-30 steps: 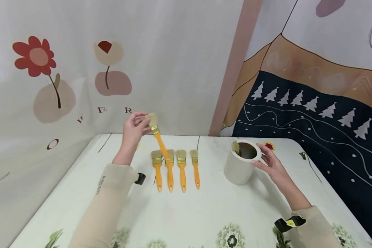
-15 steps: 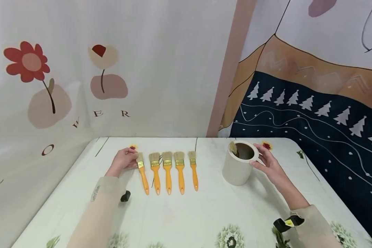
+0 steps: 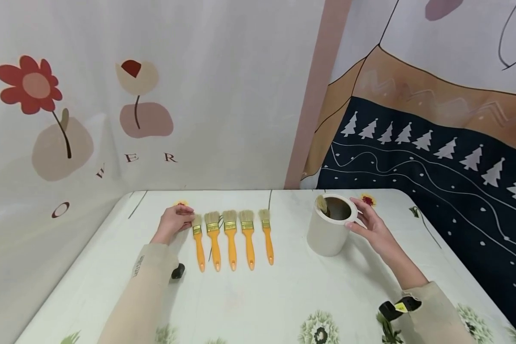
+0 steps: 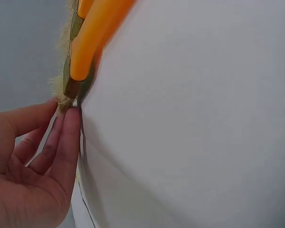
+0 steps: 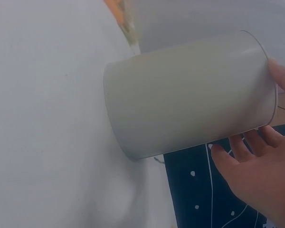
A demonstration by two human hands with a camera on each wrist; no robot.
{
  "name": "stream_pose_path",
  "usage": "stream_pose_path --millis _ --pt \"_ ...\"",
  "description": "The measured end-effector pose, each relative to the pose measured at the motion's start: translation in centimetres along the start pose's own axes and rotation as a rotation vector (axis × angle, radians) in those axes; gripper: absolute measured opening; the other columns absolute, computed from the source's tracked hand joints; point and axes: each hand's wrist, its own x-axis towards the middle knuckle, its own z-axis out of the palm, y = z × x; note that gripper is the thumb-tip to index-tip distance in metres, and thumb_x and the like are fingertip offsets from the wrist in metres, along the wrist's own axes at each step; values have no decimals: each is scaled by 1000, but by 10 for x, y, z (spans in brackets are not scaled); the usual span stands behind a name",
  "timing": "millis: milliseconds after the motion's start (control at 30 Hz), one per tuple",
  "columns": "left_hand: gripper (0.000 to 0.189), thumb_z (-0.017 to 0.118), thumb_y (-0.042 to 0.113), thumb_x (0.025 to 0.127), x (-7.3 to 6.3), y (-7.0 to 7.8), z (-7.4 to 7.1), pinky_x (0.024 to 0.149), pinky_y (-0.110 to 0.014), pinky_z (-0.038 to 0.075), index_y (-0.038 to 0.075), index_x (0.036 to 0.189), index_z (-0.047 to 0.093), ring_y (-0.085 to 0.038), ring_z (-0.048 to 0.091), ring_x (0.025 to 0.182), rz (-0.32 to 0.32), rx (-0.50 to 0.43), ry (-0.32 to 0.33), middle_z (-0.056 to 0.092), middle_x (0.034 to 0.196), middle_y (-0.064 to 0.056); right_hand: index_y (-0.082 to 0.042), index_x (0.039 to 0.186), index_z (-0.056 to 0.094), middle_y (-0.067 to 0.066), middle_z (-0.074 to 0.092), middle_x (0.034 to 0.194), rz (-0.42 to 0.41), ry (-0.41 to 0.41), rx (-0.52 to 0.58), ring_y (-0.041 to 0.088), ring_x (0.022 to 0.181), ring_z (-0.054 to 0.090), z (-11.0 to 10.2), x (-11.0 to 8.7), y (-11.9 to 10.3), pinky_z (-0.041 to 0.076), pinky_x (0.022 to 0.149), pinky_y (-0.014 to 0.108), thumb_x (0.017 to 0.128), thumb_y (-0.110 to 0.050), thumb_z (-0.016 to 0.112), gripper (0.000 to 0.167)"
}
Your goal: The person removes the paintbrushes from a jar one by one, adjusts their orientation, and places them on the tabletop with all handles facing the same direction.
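Note:
Several paintbrushes with orange handles lie side by side in a row on the table. My left hand (image 3: 174, 223) pinches the bristle tip of the leftmost paintbrush (image 3: 199, 248), whose handle lies toward me. The left wrist view shows thumb and fingertips meeting at the bristles (image 4: 64, 100). To the right of the row stands a white cylindrical container (image 3: 328, 234), upright. My right hand (image 3: 371, 229) holds its upper right side, thumb at the near rim and fingers behind. Bristles of another brush (image 3: 321, 204) show inside the container's mouth; the rest of that brush is hidden.
The table is covered with a white flower-print cloth (image 3: 241, 306). Close behind its far edge hangs a printed curtain (image 3: 223, 119), with a dark tree-patterned part (image 3: 413, 157) at the right. A gap separates the rightmost paintbrush (image 3: 267, 239) from the container.
My left hand has brought a raised paintbrush down and left, laying it at the left end of the row, then straightened it slightly. My right hand and the container have stayed in place.

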Motion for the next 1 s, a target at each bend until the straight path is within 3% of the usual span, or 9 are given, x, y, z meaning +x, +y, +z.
stream_pose_path --millis 200,400,633,867,1000 --pt "34 55 8 101 2 11 -1 96 -31 57 1 134 54 -29 60 118 39 -18 72 58 136 -20 -13 159 17 13 17 167 2 -1 -4 40 152 21 0 1 -1 27 116 47 99 -23 63 76" --pt "34 58 6 99 0 30 3 92 -24 59 0 133 56 -27 62 118 112 -97 107 60 135 -21 -13 160 17 12 16 167 14 -6 -7 39 152 21 -1 1 -2 26 117 49 99 -23 63 76" --pt "36 61 8 99 -10 62 19 93 -21 57 -1 133 55 -14 65 107 205 -219 49 59 136 -22 -13 160 16 13 16 167 20 -7 -3 40 152 21 -1 0 -3 25 118 51 99 -23 63 77" --pt "37 59 7 99 -24 96 47 100 -27 55 -3 134 54 -32 59 126 276 -348 -41 57 138 -24 -12 160 16 13 15 168 22 -1 10 40 153 19 0 2 -2 25 119 57 99 -24 64 78" --pt "34 61 5 98 -30 111 67 96 -26 57 -2 131 56 -35 60 124 318 -377 -81 59 135 -24 -12 160 15 13 15 167 30 -4 -3 40 153 20 0 1 -1 25 118 55 100 -26 63 78"
